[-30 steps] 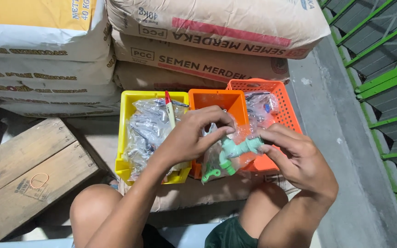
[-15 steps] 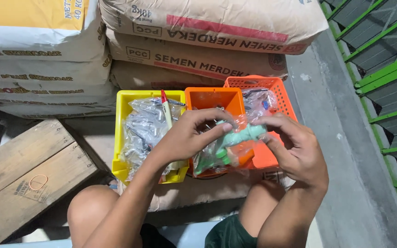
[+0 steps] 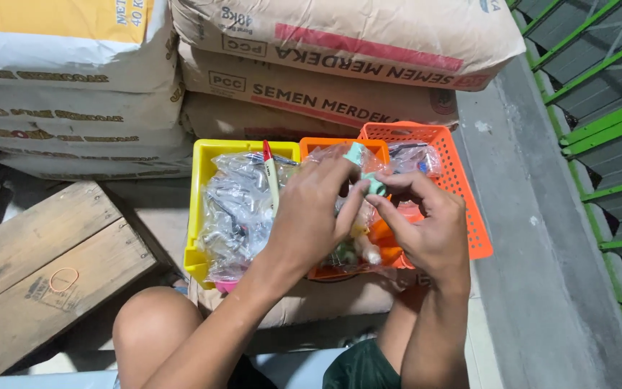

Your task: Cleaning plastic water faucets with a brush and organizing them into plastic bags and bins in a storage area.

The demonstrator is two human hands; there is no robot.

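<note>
Both hands meet over the orange bin (image 3: 340, 149), working a clear plastic bag (image 3: 354, 216) with a pale green plastic tap (image 3: 366, 180) inside. The left hand (image 3: 314, 216) lies across the bag from the left, fingers curled and pressed onto the film near the tap's upper end. The right hand (image 3: 430, 230) comes in from the right, thumb and fingertips pinching the bag just beside the green piece. The tap sits between the two hands, above the orange bin's middle.

Three containers stand side by side on a paper sack (image 3: 325, 302) laid flat on the floor — a yellow bin (image 3: 203, 209) on the left stuffed with bagged metal fittings (image 3: 235, 209) and a red-tipped marker (image 3: 271, 176), the orange bin in the centre, an orange perforated basket (image 3: 462, 202) on the right.

Behind them, far from the person, stacked cement sacks (image 3: 325, 65) form a wall. A wooden crate (image 3: 44, 266) with a rubber band (image 3: 63, 279) on top sits at left. To the right runs a grey concrete ledge (image 3: 534, 238) — beyond it, green metal railing (image 3: 606, 130). The person's bare knees (image 3: 149, 324) show at the near edge.
</note>
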